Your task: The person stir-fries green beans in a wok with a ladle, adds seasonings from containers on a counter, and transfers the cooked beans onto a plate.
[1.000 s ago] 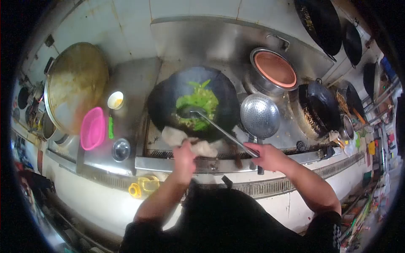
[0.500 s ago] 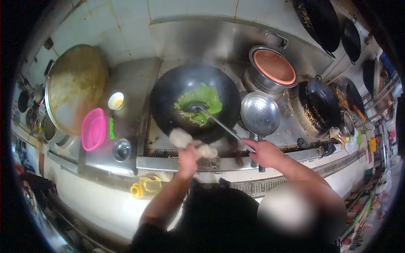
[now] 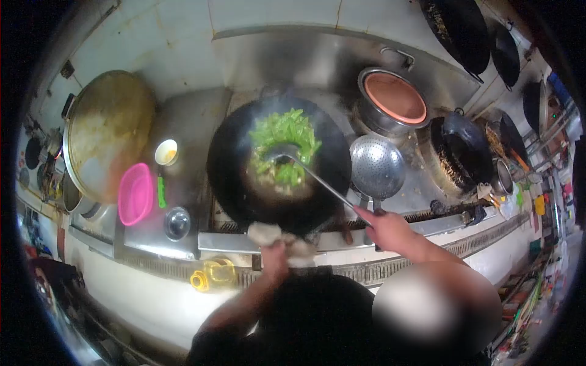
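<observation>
A large dark wok (image 3: 229, 165) sits on the stove in front of me, holding chopped green vegetables (image 3: 290, 129) with pale pieces among them. My left hand (image 3: 276, 259) is closed on a whitish cloth (image 3: 265, 233) at the wok's near rim; the cloth hides what part of the rim it grips. My right hand (image 3: 390, 232) is wrapped round the handle of a long metal ladle (image 3: 320, 180). The ladle's bowl rests among the vegetables near the middle of the wok. Steam rises from the food.
A perforated strainer (image 3: 377, 165) lies right of the wok, below a metal pot with an orange basin (image 3: 395, 97). On the left are a pink basket (image 3: 135, 194), a green-handled knife (image 3: 161, 192), a white cup (image 3: 166, 152), a small bowl (image 3: 177, 223) and an oil bottle (image 3: 213, 274).
The wok has come nearer to me, together with my left hand and the cloth. The vegetables have shifted and spread upward toward the far side. My right hand still holds the ladle, slightly lower.
</observation>
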The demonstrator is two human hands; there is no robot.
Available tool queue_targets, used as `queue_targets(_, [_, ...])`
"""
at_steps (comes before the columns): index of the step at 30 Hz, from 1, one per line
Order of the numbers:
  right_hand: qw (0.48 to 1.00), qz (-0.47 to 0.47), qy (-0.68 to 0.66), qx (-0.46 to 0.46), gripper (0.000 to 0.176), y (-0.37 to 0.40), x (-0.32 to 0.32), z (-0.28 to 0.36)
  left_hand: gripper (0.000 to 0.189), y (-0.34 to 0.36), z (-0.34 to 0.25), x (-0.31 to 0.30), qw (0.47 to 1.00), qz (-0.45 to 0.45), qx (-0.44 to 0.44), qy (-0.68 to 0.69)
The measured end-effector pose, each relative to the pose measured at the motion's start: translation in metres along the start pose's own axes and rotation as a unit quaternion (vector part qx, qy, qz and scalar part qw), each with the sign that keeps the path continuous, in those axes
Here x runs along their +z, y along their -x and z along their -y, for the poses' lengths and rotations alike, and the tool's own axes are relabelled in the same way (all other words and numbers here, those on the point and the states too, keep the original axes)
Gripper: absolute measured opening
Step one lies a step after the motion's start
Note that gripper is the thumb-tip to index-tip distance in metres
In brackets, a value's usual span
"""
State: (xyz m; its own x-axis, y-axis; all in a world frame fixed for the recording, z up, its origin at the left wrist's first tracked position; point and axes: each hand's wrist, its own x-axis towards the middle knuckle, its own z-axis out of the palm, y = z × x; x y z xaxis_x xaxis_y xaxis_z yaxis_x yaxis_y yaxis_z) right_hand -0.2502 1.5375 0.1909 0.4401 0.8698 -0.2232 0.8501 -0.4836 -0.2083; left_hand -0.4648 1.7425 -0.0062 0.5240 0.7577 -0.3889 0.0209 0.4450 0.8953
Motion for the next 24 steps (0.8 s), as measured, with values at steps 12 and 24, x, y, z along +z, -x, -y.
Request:
queue_targets(12, [0.997, 0.030, -0.062, 0.031, 0.065, -0.006, -0.018, 0.014, 0.022, -0.004, 0.006, -0.003, 0.994, 0.031, -0.015, 0.106])
queue_targets(24, [0.997, 0.054, -0.036, 0.037, 0.062, -0.005, -0.016, 0.011, 0.037, -0.013, 0.023, -0.017, 0.998, 0.059, 0.017, 0.004])
